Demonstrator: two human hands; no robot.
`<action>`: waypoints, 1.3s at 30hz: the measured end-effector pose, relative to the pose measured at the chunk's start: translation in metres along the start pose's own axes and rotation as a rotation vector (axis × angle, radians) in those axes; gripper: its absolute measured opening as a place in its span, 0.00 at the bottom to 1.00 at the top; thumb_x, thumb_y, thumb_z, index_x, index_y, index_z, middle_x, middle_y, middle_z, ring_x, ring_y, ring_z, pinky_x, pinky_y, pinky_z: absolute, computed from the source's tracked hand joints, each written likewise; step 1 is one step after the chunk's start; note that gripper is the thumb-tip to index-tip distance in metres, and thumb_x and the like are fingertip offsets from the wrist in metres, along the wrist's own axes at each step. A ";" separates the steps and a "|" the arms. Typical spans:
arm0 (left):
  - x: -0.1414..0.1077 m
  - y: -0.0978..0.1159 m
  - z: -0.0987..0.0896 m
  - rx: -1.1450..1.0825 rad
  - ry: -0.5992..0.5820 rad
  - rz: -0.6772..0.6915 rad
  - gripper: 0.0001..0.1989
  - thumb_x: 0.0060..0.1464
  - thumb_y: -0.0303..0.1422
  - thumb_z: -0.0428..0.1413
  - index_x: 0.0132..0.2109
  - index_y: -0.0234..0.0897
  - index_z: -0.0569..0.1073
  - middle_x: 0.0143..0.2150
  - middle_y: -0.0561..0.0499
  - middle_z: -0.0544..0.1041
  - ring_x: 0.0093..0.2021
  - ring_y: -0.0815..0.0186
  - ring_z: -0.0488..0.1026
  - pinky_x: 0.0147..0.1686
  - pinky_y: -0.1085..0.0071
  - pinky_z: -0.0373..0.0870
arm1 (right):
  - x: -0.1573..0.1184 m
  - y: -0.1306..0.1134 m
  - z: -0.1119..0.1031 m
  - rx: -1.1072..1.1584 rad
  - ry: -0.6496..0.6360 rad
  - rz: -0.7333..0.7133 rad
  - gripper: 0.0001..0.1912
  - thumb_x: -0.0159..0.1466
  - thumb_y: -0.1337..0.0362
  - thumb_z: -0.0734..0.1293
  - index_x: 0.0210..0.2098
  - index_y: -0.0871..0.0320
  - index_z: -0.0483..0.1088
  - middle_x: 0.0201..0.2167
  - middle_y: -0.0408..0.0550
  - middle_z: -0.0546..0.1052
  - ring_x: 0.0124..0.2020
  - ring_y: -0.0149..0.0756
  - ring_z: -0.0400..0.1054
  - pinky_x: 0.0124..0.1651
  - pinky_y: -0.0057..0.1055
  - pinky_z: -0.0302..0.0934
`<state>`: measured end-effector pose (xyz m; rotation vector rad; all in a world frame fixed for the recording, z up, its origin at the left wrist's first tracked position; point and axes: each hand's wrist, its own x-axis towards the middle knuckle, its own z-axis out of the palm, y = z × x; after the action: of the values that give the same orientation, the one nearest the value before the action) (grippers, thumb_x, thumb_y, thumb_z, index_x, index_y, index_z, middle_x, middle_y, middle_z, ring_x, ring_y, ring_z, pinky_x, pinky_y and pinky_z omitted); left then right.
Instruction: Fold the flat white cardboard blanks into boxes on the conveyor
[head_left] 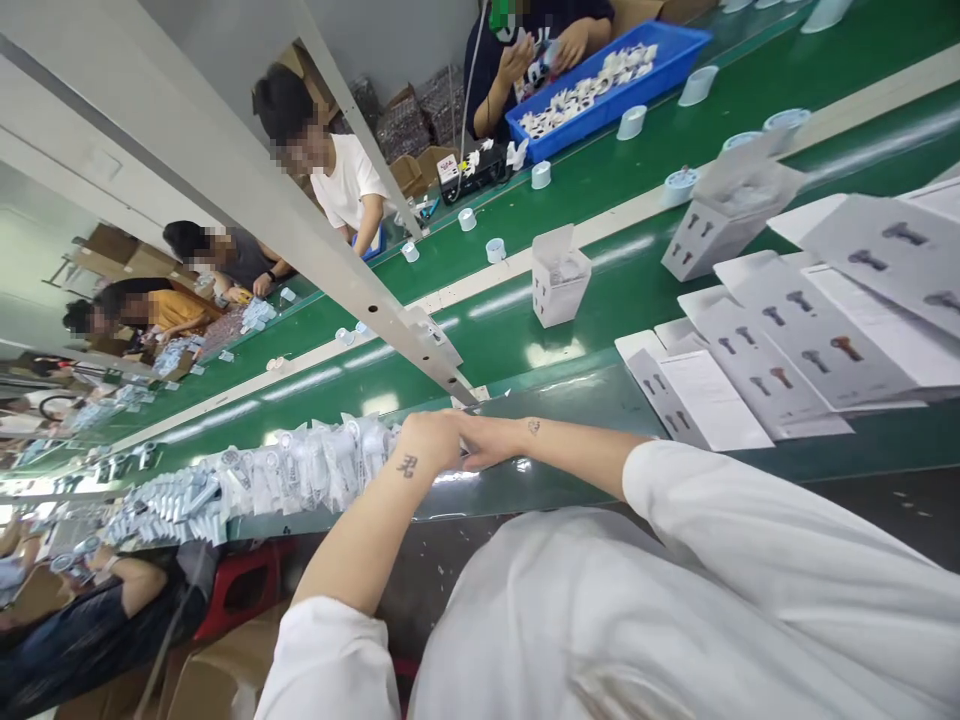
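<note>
**Two hands meet at the conveyor's near edge**

The left hand and right hand come together over the edge of a green conveyor belt, with a small tattoo showing on each forearm. Both sets of fingers are turned away and hidden, so it cannot be told whether they are spread, closed or holding anything. Just beside the left hand, a long row of clear bagged packets runs along the belt. To the right lie overlapping printed white carton sheets, and two open white boxes stand on the belt near white round cups. Across the belt, a co-worker's hands are raised beside a blue plastic tray of small white parts.
</note>
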<state>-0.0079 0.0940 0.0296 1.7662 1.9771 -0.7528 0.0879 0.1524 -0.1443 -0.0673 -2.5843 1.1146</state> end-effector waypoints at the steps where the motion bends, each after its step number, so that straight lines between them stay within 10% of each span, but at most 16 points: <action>1: 0.001 -0.003 -0.006 -0.018 -0.007 0.040 0.17 0.47 0.29 0.65 0.47 0.34 0.78 0.44 0.37 0.81 0.48 0.47 0.79 0.48 0.59 0.73 | -0.002 0.004 0.003 0.070 0.012 -0.019 0.39 0.55 0.61 0.76 0.61 0.63 0.58 0.63 0.66 0.61 0.66 0.54 0.58 0.66 0.49 0.59; 7: -0.018 -0.028 -0.012 -0.160 0.083 0.221 0.18 0.57 0.30 0.57 0.55 0.41 0.74 0.56 0.46 0.76 0.53 0.59 0.76 0.55 0.67 0.70 | -0.022 0.019 0.017 0.211 0.085 0.025 0.31 0.59 0.59 0.74 0.55 0.57 0.57 0.62 0.60 0.61 0.62 0.49 0.61 0.62 0.49 0.61; 16: -0.001 -0.022 0.060 -0.209 0.098 0.130 0.32 0.60 0.33 0.58 0.68 0.43 0.60 0.66 0.39 0.69 0.67 0.51 0.66 0.67 0.56 0.56 | -0.039 0.010 0.013 0.372 0.201 0.134 0.40 0.57 0.58 0.75 0.63 0.58 0.54 0.61 0.62 0.66 0.61 0.51 0.65 0.62 0.50 0.62; 20: -0.007 -0.018 0.094 -0.118 0.143 0.124 0.23 0.57 0.35 0.62 0.60 0.45 0.70 0.63 0.42 0.72 0.70 0.49 0.60 0.70 0.49 0.48 | -0.037 0.001 0.010 0.353 0.093 0.113 0.36 0.58 0.61 0.74 0.62 0.58 0.60 0.63 0.62 0.65 0.64 0.49 0.63 0.65 0.48 0.60; 25: 0.000 -0.004 0.114 -0.069 0.121 0.122 0.14 0.61 0.24 0.50 0.47 0.40 0.78 0.55 0.39 0.77 0.66 0.48 0.64 0.61 0.51 0.66 | -0.054 -0.004 0.004 0.202 0.149 0.155 0.40 0.55 0.58 0.76 0.64 0.56 0.62 0.65 0.61 0.64 0.65 0.50 0.63 0.63 0.46 0.63; 31: -0.037 -0.086 0.099 -0.125 0.474 0.107 0.12 0.56 0.26 0.53 0.39 0.46 0.78 0.48 0.43 0.81 0.64 0.48 0.67 0.58 0.49 0.71 | -0.168 0.034 -0.075 -0.292 0.818 0.883 0.22 0.69 0.54 0.61 0.56 0.62 0.68 0.54 0.70 0.69 0.60 0.63 0.63 0.60 0.67 0.58; 35: -0.023 -0.159 0.065 -0.118 0.697 0.072 0.11 0.60 0.35 0.53 0.29 0.46 0.74 0.36 0.44 0.80 0.55 0.48 0.72 0.59 0.47 0.70 | -0.218 0.070 -0.100 -0.431 0.531 1.442 0.25 0.59 0.54 0.70 0.51 0.63 0.71 0.63 0.75 0.62 0.63 0.75 0.56 0.54 0.74 0.57; 39: 0.047 -0.183 0.031 -0.042 0.572 -0.108 0.10 0.58 0.30 0.54 0.28 0.42 0.74 0.39 0.41 0.79 0.58 0.48 0.69 0.63 0.53 0.66 | -0.215 0.100 -0.092 -0.419 0.405 1.515 0.13 0.55 0.61 0.70 0.38 0.63 0.76 0.56 0.76 0.68 0.60 0.80 0.59 0.49 0.74 0.59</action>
<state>-0.1978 0.1000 0.0016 2.0208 2.4359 -0.2384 0.3116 0.2497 -0.2161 -2.2855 -2.0368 0.6414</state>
